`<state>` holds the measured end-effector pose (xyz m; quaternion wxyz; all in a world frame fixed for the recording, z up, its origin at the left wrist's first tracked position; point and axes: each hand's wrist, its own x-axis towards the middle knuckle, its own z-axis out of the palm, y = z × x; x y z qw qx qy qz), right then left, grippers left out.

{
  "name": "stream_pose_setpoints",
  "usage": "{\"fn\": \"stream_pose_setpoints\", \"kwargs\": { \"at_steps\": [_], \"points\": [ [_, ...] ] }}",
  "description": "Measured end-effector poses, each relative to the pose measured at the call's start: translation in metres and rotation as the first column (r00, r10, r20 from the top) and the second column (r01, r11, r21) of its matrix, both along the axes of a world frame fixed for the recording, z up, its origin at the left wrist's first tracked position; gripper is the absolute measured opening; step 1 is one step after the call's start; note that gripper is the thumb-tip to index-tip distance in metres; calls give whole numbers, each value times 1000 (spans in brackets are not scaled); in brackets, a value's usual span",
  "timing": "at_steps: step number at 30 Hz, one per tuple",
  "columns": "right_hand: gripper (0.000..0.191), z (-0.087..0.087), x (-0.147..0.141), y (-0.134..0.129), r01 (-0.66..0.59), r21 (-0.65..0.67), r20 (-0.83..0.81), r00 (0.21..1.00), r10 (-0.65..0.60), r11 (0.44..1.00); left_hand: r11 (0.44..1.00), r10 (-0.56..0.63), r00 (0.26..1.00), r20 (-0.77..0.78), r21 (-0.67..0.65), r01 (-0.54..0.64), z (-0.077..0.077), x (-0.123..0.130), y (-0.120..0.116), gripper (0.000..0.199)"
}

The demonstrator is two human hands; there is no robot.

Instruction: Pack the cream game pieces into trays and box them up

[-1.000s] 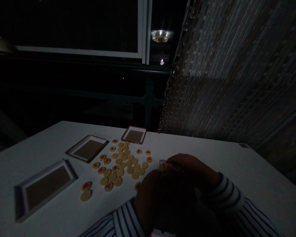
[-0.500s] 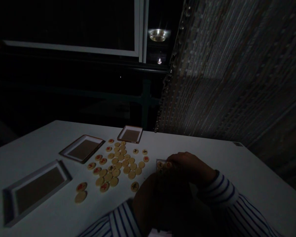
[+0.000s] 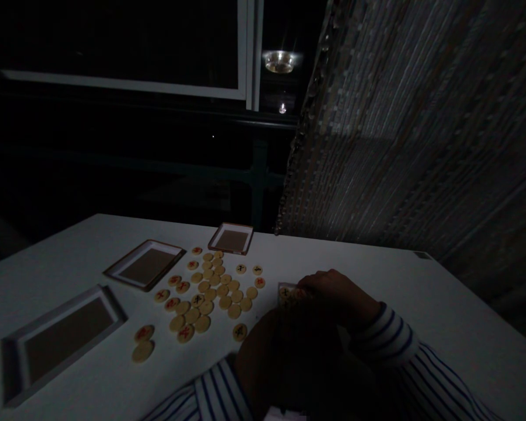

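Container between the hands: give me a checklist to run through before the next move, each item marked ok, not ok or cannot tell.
1. Right hand at the container: ok, its fingers are at the far side.
2. Left hand gripping firmly: cannot tell, its fingers are lost in shadow.
3. All pieces in the container: cannot tell, only a few marked ones show at its far corner.
4. Loose pieces all marked side up: not ok, many show plain tops, others red or black characters.
5. Left tray, middle tray and far tray open side up: ok.
6. Good light: not ok, the hands are very dark.
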<state>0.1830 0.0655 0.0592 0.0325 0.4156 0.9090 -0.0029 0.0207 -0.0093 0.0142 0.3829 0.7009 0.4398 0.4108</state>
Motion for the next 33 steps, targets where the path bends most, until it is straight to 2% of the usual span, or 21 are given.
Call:
{"fn": "stream_pose_setpoints", "kwargs": {
  "at_steps": [3,11,19,28,33],
  "points": [
    [28,-4,1,1,-3,21,15,1000,3,1000,1000,11,1000,-11,5,-11,-2,1,-1,27],
    [27,-8,-1,2,-3,42,91,996,-1,999,990,139,989,-55,43,-137,-15,-4,-5,30],
    [31,-5,-6,-1,3,39,125,992,-8,999,990,140,989,-54,28,-138,-27,-2,-5,31],
    [30,-4,-7,-1,2,13,159,987,-4,1000,990,134,989,-62,41,-132,-20,-5,-7,32],
    [29,-4,-5,-1,-19,15,143,990,17,1000,986,164,981,-99,42,-160,-34,-4,-4,32]
  ]
}}
